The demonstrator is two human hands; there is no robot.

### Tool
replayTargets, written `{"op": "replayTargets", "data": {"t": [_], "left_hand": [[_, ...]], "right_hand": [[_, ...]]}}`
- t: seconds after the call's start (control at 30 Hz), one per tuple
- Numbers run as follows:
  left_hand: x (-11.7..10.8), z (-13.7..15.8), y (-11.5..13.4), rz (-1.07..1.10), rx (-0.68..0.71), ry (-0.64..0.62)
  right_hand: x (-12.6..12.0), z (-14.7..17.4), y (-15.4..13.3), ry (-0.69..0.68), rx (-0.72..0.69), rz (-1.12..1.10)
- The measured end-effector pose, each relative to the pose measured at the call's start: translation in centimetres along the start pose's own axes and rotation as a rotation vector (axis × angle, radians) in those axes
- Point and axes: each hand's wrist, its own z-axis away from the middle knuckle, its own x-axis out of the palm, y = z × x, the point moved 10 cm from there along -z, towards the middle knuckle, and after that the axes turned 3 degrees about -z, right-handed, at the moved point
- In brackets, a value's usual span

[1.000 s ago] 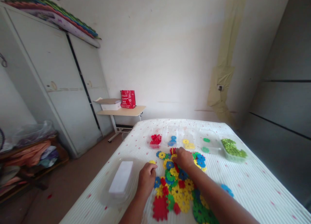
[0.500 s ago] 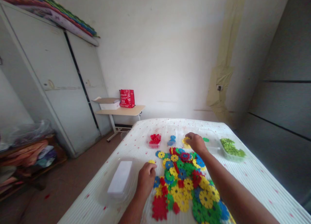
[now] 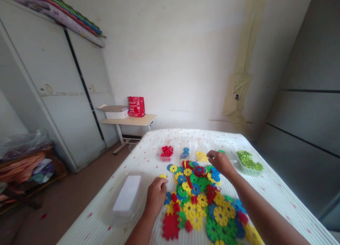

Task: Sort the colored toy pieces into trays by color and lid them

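Observation:
My left hand is closed at the left edge of a pile of notched plastic discs in yellow, red, green and blue. A yellow disc shows at its curled fingers. Farther out, my right hand hovers with bent, closed fingers just right of the yellow pieces in a small clear box; whatever it may hold is hidden. To the left of that box stand a box of blue pieces and a box of red pieces. A green piece lies just beyond my right hand.
A clear container with a white block sits on the left of the striped tablecloth. At the right is a tub of light green pieces. Behind, a side table carries a red bag and a white box.
My right hand has drawn back to the right from above the yellow pieces, leaving more of them visible. My left hand stays by the pile. The view has shifted slightly.

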Motion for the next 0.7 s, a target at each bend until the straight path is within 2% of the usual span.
{"op": "replayTargets", "data": {"t": [0.1,0.23,0.37,0.7], "left_hand": [[0.2,0.0,-0.1,-0.015,-0.003,-0.007],[0.2,0.1,0.1,-0.031,0.001,-0.013],[0.2,0.1,0.1,-0.034,0.000,-0.013],[0.2,0.0,-0.1,-0.018,0.015,-0.003]], "right_hand": [[1.0,2.1,1.5,-0.110,-0.038,-0.012],[2.0,4.3,3.9,-0.155,-0.029,-0.092],[3.1,5.2,3.9,-0.195,-0.077,-0.183],[3.3,5.1,3.7,-0.177,-0.067,-0.168]]}}
